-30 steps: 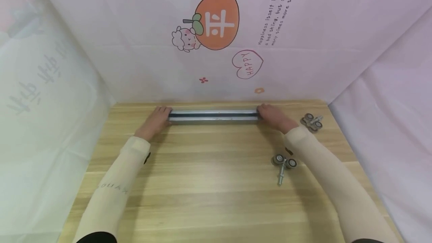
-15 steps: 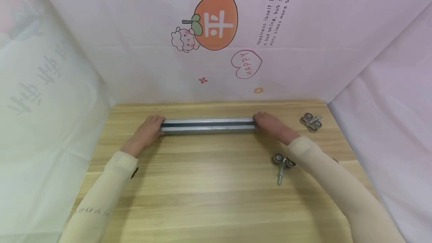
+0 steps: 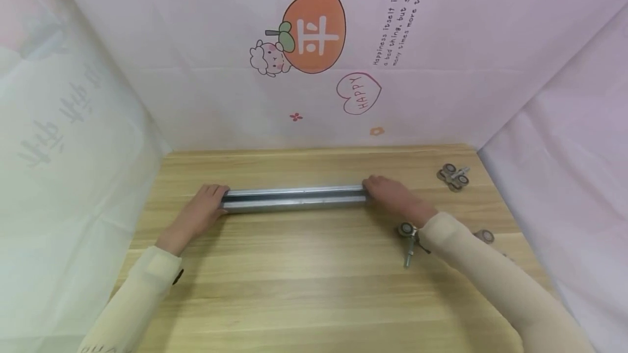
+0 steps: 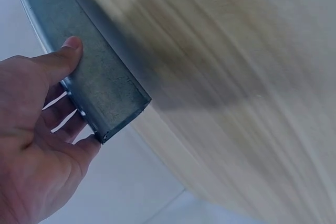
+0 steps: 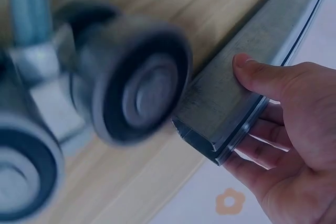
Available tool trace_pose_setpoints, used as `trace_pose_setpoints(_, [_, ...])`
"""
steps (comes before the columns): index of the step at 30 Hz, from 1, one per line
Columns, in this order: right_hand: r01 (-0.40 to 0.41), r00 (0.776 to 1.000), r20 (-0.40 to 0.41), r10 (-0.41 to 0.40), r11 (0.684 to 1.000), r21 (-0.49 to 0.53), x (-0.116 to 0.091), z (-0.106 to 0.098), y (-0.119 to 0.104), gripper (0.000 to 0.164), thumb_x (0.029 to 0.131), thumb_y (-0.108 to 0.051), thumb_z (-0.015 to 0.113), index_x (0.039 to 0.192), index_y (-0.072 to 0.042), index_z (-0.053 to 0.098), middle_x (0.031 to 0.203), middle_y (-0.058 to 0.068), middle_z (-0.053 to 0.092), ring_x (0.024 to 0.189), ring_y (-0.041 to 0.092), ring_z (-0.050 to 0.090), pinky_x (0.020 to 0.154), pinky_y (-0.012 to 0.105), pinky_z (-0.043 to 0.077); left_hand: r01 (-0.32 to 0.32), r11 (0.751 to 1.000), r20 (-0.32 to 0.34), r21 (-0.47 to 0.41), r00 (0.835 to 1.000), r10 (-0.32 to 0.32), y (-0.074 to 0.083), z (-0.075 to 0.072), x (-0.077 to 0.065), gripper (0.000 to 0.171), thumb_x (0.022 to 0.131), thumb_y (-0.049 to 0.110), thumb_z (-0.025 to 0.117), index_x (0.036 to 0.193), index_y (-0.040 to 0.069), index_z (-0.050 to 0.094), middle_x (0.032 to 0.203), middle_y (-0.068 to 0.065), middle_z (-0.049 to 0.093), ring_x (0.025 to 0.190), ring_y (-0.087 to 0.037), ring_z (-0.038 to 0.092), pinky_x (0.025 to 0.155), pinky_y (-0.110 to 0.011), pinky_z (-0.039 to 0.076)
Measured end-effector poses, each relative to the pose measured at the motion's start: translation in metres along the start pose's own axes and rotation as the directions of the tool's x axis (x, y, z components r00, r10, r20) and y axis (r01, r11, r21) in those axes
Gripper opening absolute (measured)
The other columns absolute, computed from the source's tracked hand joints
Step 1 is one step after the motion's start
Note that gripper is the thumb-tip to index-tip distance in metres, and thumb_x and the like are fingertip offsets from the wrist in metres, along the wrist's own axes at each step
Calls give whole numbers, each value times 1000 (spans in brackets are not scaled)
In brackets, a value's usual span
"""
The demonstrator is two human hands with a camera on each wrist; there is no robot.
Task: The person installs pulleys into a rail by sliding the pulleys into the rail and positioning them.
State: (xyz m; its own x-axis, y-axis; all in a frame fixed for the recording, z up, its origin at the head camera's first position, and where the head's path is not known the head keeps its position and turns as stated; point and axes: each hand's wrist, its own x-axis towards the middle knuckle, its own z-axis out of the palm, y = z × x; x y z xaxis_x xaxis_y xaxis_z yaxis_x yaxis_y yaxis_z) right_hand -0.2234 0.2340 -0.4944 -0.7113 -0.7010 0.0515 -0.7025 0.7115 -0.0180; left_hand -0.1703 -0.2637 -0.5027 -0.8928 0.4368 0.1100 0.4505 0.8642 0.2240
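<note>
Cream cloth covers both forearms, the left sleeve (image 3: 132, 290) and the right sleeve (image 3: 483, 268) reaching in from the near side over a wood-grain bench (image 3: 304, 287). Under and beside the right sleeve, toward the bench's right edge, lies a metal roller piece (image 3: 406, 229) with a threaded stem pointing nearward; a second roller piece (image 3: 484, 236) is partly hidden by the same sleeve, closer to that edge. Farther on, a grey metal rail (image 3: 294, 199) stretches between the hands, roughly along the far edge and apart from it, its left end a little nearer than its right. Its dark slot shows between two bright lips. The left hand (image 3: 198, 211) is clamped on the left end, thumb on the near face, fingers on the opposite side; the right hand (image 3: 392, 195) pinches the right end likewise. Whether the rail touches the bench cannot be told. Near the far right corner sits a third roller piece (image 3: 453, 177). Beyond the far edge rises a pale printed cloth (image 3: 221, 108).
</note>
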Motion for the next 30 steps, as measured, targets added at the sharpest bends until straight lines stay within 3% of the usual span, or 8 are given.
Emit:
trace_pose_setpoints(4, [12, 1000, 12, -12, 1000, 7, -6, 0, -11, 27, 86, 2, 62, 112, 2, 59, 97, 14, 63, 85, 27, 61, 75, 40, 59, -15, 1000, -17, -3, 1000, 15, 3, -3, -15, 52, 85, 9, 72, 129, -8, 50, 123, -28, 59, 117, -42, 51, 103, -54, 45])
trace_pose_setpoints(11, [20, 1000, -6, -20, 1000, 5, -14, 2, -29, 18, 89, -10, 63, 106, -4, 61, 91, 8, 62, 79, 21, 60, 66, 35, 58, -10, 1000, -8, -20, 1000, 10, 4, -5, -38, 55, 84, 9, 72, 131, -9, 49, 125, -28, 58, 118, -43, 50, 104, -55, 44])
trace_pose_setpoints(19, [38, 999, 29, -39, 999, 32, -25, 1, -46, 29, 84, -16, 70, 110, -5, 62, 92, 4, 64, 79, 18, 60, 69, 32, 58, -18, 1000, -32, -18, 999, 18, 7, 0, -63, 54, 83, 10, 74, 129, -7, 51, 122, -25, 60, 117, -40, 52, 101, -55, 46])
trace_pose_setpoints(30, [68, 997, -40, -66, 997, 48, -35, 0, -70, 34, 79, -18, 76, 107, -5, 62, 88, 3, 61, 75, 17, 57, 62, 31, 55, -5, 1000, -42, -11, 999, 5, 9, 3, -90, 56, 79, 11, 77, 127, -7, 53, 121, -25, 61, 115, -40, 54, 99, -54, 48])
